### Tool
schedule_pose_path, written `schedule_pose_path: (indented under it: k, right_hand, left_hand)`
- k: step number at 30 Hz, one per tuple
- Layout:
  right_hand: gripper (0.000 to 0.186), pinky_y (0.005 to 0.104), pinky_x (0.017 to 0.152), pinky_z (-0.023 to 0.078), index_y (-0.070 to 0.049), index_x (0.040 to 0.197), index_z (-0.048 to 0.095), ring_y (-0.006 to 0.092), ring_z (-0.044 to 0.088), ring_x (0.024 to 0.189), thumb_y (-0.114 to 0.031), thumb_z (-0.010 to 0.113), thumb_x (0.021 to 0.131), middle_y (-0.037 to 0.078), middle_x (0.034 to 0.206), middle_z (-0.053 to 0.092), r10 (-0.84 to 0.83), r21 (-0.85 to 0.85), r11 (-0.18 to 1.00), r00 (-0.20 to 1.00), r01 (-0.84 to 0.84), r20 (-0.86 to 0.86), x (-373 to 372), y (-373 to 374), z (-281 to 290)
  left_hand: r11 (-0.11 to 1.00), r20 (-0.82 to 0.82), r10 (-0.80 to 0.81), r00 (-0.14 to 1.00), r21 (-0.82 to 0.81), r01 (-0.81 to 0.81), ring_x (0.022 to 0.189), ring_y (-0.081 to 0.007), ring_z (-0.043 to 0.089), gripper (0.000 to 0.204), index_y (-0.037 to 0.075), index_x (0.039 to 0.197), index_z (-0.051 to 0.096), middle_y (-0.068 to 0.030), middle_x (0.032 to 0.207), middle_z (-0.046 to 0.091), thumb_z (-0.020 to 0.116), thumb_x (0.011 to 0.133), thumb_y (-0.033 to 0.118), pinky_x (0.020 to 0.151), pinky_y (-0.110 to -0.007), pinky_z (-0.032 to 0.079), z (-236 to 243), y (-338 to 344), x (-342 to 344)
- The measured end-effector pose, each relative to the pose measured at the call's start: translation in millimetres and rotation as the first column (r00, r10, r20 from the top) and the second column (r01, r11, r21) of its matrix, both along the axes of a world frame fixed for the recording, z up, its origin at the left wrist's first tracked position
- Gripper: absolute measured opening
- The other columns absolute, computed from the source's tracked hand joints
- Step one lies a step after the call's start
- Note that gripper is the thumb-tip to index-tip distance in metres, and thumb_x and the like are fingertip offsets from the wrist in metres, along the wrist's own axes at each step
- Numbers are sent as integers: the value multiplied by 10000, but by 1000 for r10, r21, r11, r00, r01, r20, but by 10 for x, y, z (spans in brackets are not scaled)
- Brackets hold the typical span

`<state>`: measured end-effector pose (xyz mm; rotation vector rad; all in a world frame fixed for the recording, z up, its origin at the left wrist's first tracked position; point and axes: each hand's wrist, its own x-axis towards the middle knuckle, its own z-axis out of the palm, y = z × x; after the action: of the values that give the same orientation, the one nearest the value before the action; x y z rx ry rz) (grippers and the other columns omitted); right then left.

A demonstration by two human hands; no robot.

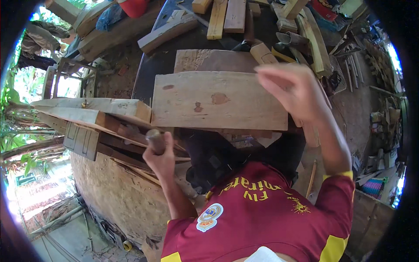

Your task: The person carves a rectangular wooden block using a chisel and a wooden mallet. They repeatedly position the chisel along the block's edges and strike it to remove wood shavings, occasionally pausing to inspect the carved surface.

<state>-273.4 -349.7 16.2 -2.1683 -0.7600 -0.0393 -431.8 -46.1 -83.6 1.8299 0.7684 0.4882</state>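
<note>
My left hand (pixel 161 159) is closed around a short brown cylinder with a rounded top (pixel 155 137), perhaps a tool handle; its lower part is hidden by my fingers. It is held just off the near left corner of a wide, pale wooden board (pixel 244 102) lying in front of me. Knots and brown stains mark the board's face. Over the board's right end hovers my right hand (pixel 299 89), smeared by motion. Its fingers point left with the thumb apart below them, and nothing shows between them.
Behind the board lies another plank (pixel 214 60) on a dark worktable (pixel 150 72). Cut timber blocks (pixel 217 19) and a loose beam (pixel 168 32) cover its far side. Long beams (pixel 96 107) jut out at the left. A curved wooden piece (pixel 316 43) stands at the right.
</note>
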Motion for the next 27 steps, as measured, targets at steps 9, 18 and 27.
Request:
schedule_pose_path:
  k: [9,18,27]
  right_hand:
    - [445,470,869,532,25,1009,723,409,681,996,-390,751,849,263,979,707,197,-497,851,980,-166,9,1431,1423,-637]
    - [489,387,773,545,10,902,736,291,702,833,-455,828,782,179,857,727,163,-482,852,979,-203,-124,1608,1430,-671]
    - [432,364,718,536,-2,876,740,232,683,747,-407,851,774,144,788,717,178,-369,902,972,-224,-154,1568,1603,-756]
  left_hand:
    - [896,108,-27,994,-438,72,460,-46,490,211,-37,988,713,-95,841,745,726,938,168,419,-206,366,-68,-194,66]
    - [863,52,-95,994,-494,109,677,-70,624,175,-16,837,720,-16,786,715,837,815,112,643,-247,505,-254,-418,178]
    - [892,164,-15,986,-444,87,705,-87,627,168,-10,896,723,-25,834,724,841,782,25,664,-253,507,-406,-424,114]
